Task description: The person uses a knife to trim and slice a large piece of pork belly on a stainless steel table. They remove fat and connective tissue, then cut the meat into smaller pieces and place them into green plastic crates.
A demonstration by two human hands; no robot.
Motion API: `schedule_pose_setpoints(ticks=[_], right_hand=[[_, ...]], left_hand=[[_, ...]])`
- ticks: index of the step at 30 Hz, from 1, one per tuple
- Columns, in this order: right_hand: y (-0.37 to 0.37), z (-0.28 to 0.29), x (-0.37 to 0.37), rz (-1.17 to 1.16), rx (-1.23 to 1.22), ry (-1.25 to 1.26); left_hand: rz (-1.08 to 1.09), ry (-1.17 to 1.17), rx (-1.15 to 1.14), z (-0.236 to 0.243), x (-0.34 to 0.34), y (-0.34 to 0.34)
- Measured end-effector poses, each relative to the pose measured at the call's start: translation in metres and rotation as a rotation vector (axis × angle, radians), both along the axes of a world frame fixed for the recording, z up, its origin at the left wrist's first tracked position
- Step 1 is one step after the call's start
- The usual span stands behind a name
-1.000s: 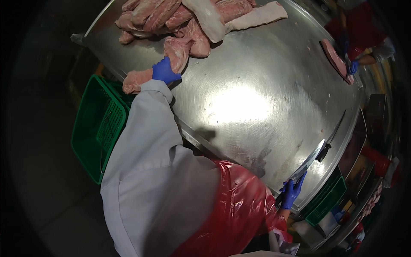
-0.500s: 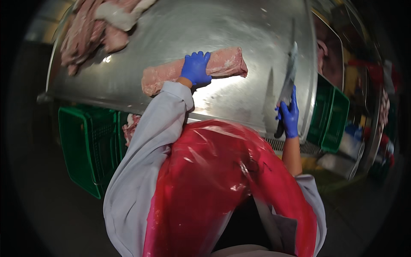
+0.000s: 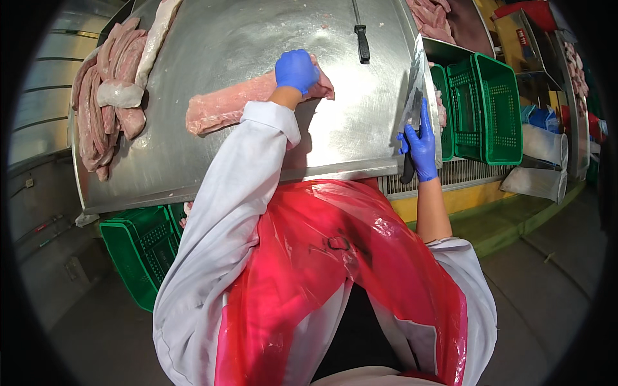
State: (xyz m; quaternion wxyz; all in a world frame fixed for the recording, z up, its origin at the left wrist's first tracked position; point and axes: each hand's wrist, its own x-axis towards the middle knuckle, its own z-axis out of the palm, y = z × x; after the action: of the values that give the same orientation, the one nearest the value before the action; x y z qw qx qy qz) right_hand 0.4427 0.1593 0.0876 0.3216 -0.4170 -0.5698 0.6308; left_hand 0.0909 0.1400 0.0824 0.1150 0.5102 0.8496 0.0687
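On the steel table lies a long pale pink cut of meat. My blue-gloved left hand is closed on it near its right end. My blue-gloved right hand holds a large knife by its dark handle near the table's right edge, blade pointing away from me, index finger stretched along it. A dark-handled rod, apparently a sharpening steel, lies beyond the meat.
A pile of long meat pieces lies at the table's left. At the right are green crates and a container of meat. Another green crate stands below at the lower left.
The view has turned. The meat under my left hand is pulled away from the pile and lies crosswise before me, my hand now nearer its right end. My right hand still holds the knife.
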Motion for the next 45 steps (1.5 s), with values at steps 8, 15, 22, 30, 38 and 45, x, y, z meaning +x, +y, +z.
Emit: schedule_pose_setpoints(ticks=[8, 15, 22, 30, 38, 45], right_hand=[[0.021, -0.023, -0.017, 0.167, -0.08, 0.01], [0.04, -0.019, -0.144, 0.442, 0.076, -0.111], [0.06, -0.026, -0.173, 0.749, 0.259, -0.325], [0.07, 0.0, -0.149, 0.978, -0.043, -0.353], [0.075, -0.017, -0.123, 1.057, 0.033, -0.33], [0.052, 0.003, -0.197, 0.935, -0.082, -0.211]], left_hand=[[0.207, -0.115, 0.225, -0.02, -0.005, -0.022], [0.165, -0.168, 0.367, -0.021, -0.006, -0.043], [0.175, -0.177, 0.353, -0.014, -0.002, -0.039], [0.15, -0.195, 0.381, -0.012, -0.005, -0.044], [0.192, -0.133, 0.337, -0.01, -0.014, -0.049], [0.12, -0.174, 0.423, -0.012, -0.018, -0.046]])
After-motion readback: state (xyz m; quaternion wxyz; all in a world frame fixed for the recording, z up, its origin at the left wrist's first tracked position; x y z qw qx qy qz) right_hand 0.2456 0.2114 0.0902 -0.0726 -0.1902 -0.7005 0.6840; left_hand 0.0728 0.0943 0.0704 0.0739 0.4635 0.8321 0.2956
